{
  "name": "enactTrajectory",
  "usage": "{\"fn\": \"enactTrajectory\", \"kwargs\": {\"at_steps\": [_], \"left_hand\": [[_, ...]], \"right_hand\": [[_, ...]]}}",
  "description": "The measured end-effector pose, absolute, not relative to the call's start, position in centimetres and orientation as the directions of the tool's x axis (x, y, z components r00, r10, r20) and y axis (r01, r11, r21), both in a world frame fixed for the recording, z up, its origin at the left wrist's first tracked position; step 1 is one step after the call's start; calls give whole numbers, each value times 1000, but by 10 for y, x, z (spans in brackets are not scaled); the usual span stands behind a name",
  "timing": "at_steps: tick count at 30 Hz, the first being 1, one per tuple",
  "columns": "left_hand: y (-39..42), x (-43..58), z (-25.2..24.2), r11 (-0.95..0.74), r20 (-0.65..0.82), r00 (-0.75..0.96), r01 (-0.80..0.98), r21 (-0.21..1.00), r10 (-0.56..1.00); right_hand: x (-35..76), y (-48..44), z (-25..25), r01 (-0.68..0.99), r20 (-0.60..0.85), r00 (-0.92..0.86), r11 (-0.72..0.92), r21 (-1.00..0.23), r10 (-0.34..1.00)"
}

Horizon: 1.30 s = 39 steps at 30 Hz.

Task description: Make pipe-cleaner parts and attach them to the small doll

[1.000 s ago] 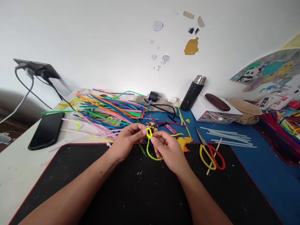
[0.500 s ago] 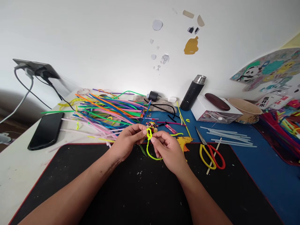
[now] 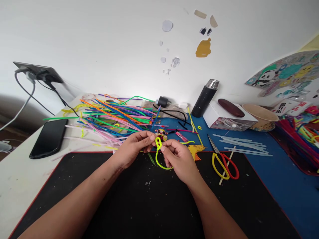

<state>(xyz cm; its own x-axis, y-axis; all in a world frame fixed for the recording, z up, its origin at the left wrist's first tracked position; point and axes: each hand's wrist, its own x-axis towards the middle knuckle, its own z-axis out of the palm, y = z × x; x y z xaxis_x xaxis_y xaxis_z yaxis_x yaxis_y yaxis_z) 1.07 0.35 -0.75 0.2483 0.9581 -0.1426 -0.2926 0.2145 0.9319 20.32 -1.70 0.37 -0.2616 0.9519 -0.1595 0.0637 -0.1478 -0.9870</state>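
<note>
Red-edged black mat [image 3: 139,202] below; your left hand [image 3: 136,147] and right hand [image 3: 179,160] pinch one neon-yellow fuzzy craft stem [image 3: 159,144];
likely light, soft, bendable; hold where looped.

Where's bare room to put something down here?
The black mat between the left forearm and right forearm holds only scraps. Left of it, the white tabletop on this side of the phone looks bare. It's crowded beyond the left hand, among the pipe cleaners, and on the right, around the scissors and translucent sticks.
</note>
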Motion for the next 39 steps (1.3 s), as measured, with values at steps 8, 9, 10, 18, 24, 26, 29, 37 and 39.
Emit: {"fn": "enactTrajectory", "kwargs": {"at_steps": [8, 9, 10, 18, 24, 26, 29, 37, 39], "left_hand": [[6, 2, -6, 204, -130, 263, -277, 939, 956], [6, 2, -6, 208, -129, 277, -279, 937, 952], [5, 1, -6, 211, -127, 290, -281, 936, 949], [6, 3, -9, 207, -130, 283, -260, 943, 950], [7, -1, -8, 203, -134, 290, -223, 953, 948], [7, -4, -6, 210, -140, 322, -194, 958, 936], [8, -9, -3, 222, -153, 382, -144, 964, 911], [9, -9, 1, 208, -161, 440, -60, 976, 883], [9, -8, 3, 196, -155, 438, -48, 979, 885]], "right_hand": [[204, -17, 3, 91, -180, -284, -161, -983, 942], [203, -17, 3, 92, -180, -287, -159, -983, 941], [203, -18, 4, 94, -178, -289, -157, -983, 941], [203, -19, 4, 94, -173, -300, -152, -984, 938], [204, -18, 4, 94, -178, -287, -157, -983, 941], [204, -18, 3, 96, -171, -282, -150, -984, 944], [205, -17, 2, 98, -167, -269, -146, -984, 949], [205, -19, 3, 160, -141, -265, -101, -982, 954], [205, -19, 1, 179, -135, -268, -89, -980, 954]]}}
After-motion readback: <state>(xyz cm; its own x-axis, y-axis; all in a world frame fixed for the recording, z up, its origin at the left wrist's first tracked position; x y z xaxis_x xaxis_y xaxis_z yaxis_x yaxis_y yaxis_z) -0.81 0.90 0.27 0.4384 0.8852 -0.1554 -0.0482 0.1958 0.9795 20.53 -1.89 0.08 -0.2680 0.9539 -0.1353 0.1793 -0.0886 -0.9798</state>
